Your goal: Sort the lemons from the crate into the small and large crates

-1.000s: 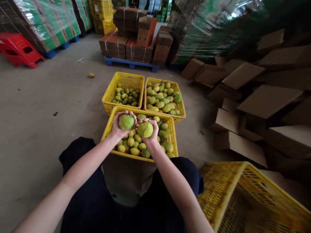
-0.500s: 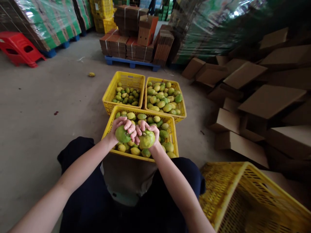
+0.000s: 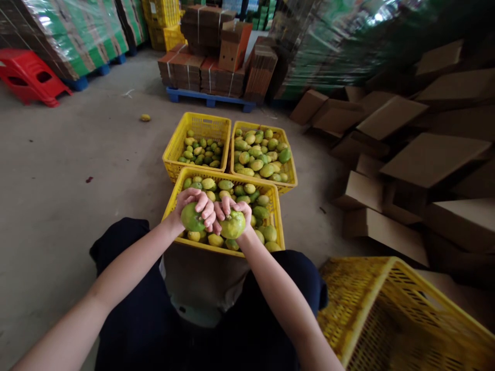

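Dim light is greying the floor (image 3: 96, 149); glare is flashing off the plastic wrap (image 3: 381, 19), shadows are swallowing the boxes (image 3: 433, 157), the lower-right crate (image 3: 358, 312) is stretching, blurring!

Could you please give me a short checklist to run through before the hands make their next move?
1. Left hand has a hold: ok, it curls over a green fruit.
2. Right hand has a hold: ok, it grasps a yellow-green fruit.
3. Hands clear of each other: cannot tell, the fingertips are too close together to be sure.
4. Near crate below the hands upright: ok, with fruit inside.
5. Undersides of both held fruits sound: cannot tell, they are hidden.
6. Floor free of stray fruit: not ok, one yellow fruit lies there.
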{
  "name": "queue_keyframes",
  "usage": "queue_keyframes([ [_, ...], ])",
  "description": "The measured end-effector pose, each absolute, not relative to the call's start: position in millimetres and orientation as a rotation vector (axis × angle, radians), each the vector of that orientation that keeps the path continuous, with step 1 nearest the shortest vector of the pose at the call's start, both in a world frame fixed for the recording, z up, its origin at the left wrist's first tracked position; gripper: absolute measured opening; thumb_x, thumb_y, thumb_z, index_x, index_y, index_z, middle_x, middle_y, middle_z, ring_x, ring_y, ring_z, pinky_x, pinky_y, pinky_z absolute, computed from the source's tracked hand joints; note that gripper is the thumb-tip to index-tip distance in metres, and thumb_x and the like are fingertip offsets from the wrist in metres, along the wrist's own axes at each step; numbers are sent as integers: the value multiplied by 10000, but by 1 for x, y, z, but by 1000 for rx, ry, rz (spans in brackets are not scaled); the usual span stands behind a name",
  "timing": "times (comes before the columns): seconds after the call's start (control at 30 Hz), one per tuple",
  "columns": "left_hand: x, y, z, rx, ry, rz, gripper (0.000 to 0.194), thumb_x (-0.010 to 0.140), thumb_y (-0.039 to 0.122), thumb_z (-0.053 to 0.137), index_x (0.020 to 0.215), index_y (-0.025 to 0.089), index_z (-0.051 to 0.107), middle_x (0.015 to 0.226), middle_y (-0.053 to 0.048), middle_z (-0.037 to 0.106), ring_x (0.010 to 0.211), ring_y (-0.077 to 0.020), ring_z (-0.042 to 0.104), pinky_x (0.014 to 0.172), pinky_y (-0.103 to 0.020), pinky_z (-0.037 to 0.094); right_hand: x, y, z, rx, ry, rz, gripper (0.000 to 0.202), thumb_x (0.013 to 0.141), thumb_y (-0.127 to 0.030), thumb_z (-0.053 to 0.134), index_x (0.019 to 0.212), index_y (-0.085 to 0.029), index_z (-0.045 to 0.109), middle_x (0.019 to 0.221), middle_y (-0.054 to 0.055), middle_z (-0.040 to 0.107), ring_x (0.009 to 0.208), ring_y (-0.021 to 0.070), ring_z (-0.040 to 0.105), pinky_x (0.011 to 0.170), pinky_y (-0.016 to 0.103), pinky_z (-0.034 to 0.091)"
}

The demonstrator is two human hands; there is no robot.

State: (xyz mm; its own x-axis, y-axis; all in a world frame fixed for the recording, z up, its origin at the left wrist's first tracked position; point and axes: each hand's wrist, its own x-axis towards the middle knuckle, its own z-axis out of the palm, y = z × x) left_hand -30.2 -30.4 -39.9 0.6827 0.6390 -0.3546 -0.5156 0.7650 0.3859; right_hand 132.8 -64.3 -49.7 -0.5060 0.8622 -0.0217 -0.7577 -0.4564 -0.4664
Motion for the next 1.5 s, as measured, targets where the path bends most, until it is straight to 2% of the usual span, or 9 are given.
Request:
queue_keyframes([
  [0.23,-24,-34,-27,167,524,680,651,972,435,283,356,244,201,264,-12,228,248,-162,378,424,-362,495,132,-64,-46,-216,-620,2071,177,619,-314,539,527,-232,411,530,-7,521,403,219,578,359,363,500],
  [0.33,-23,-36,-20,145,508,690,638,974,433,309,371,240,234,276,-3,243,264,-156,389,454,-361,510,132,-64,-43,-226,-643,2061,222,654,-336,551,545,-236,385,539,-10,520,419,219,592,360,349,502],
  [0.47,-18,-38,-8,114,484,798,521,952,357,378,452,218,431,390,-25,448,392,-171,517,566,-356,557,131,-66,-38,-292,-468,2000,164,718,-347,517,627,-234,441,600,-1,575,469,195,600,396,325,523],
  [0.6,-5,-33,-11,-46,543,1093,278,888,233,426,716,185,639,716,-53,700,667,-185,696,681,-306,579,126,-62,-38,-503,30,1745,126,740,-287,489,810,-213,564,774,29,694,688,198,694,628,344,606],
  [0.7,5,-28,-28,-168,691,1199,271,866,196,417,900,169,685,774,-66,730,727,-196,724,687,-298,583,123,-57,-46,-656,203,1641,160,713,-276,500,841,-221,578,762,33,705,788,227,713,734,395,610],
  [0.83,11,-27,-43,-157,744,1150,332,833,174,424,1026,157,694,780,-76,739,752,-219,736,689,-318,593,125,-55,-51,-704,262,1627,175,706,-276,495,842,-226,593,712,24,693,780,223,702,719,374,600],
  [1.07,9,-30,-24,-75,627,1143,348,805,138,448,1052,147,693,871,-78,766,707,-203,717,701,-318,589,128,-60,-37,-607,100,1642,176,746,-257,526,882,-224,633,802,14,732,746,189,687,688,316,567],
  [1.33,6,-28,-25,-67,592,1120,222,800,164,466,869,159,677,844,-71,759,697,-196,715,665,-302,582,124,-61,-28,-610,99,1633,229,721,-204,521,902,-221,659,707,-2,714,675,190,688,764,363,591],
  [1.5,-2,-22,-20,-182,602,1187,327,776,155,472,1013,148,697,836,-79,751,765,-201,733,732,-300,592,130,-55,-39,-665,145,1566,227,716,-203,535,903,-226,661,712,5,724,752,205,724,735,342,600],
])
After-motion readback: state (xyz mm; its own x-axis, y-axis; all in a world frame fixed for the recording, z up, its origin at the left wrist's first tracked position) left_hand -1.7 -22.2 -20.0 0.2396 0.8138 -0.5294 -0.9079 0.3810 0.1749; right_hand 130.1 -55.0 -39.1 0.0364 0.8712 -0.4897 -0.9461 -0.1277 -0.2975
